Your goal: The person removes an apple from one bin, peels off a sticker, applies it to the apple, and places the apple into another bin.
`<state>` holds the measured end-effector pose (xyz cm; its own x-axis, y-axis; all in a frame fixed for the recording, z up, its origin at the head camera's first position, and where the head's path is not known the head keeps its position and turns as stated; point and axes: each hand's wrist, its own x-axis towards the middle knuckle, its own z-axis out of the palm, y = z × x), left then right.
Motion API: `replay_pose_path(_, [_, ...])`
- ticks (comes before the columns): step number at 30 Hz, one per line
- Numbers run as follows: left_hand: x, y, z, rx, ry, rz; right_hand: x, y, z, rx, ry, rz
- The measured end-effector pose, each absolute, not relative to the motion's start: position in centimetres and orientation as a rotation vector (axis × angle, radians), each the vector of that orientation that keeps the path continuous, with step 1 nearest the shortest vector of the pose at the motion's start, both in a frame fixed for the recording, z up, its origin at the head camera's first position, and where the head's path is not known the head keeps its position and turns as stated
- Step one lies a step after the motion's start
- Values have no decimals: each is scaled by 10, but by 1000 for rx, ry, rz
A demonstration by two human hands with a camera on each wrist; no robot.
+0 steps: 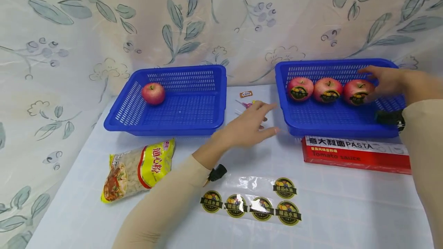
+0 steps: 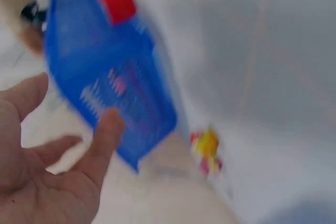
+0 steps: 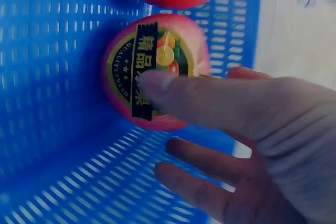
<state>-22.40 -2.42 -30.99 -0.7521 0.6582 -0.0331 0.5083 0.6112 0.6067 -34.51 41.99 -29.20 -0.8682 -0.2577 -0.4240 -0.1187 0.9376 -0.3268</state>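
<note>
Right hand (image 1: 382, 82), fingers loose, thumb pressing the sticker (image 3: 140, 74) flat on the apple (image 1: 358, 92) at right of the blue basket (image 1: 311, 120); left hand (image 1: 250, 124) loose and empty over the counter (image 1: 328, 203); best pressed slowly, edges smooth.

One apple (image 1: 153, 93) in left basket (image 1: 194, 120), three apples (image 1: 327, 90) in right basket (image 1: 322, 120)

White table (image 1: 346, 210), pale cloth w/ faint grid lines. On it: 2 blue baskets, left basket (image 1: 194, 120) & right basket (image 1: 311, 124), well apart. Small sachet (image 1: 246, 94) + candy wrappers (image 1: 246, 105) btwn them. Red pasta box (image 1: 356, 153) just in front of right basket. Macaroni bag (image 1: 138, 170) front left. Sticker sheet (image 1: 256, 201) front centre.
</note>
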Motion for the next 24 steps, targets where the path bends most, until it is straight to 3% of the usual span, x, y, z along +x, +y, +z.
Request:
replay_pose_path(7, [-241,-104,-273,968,2678,1016,-332,377,-254,-365,2678,-315])
replay_pose_path(14, [-269,-184,-251,643,2898,822,-291,312,-239,-484,2855,-250])
replay_pose_path(24, [-294,-265,-238,325,2872,675,-237,218,-247,-735,2873,-599])
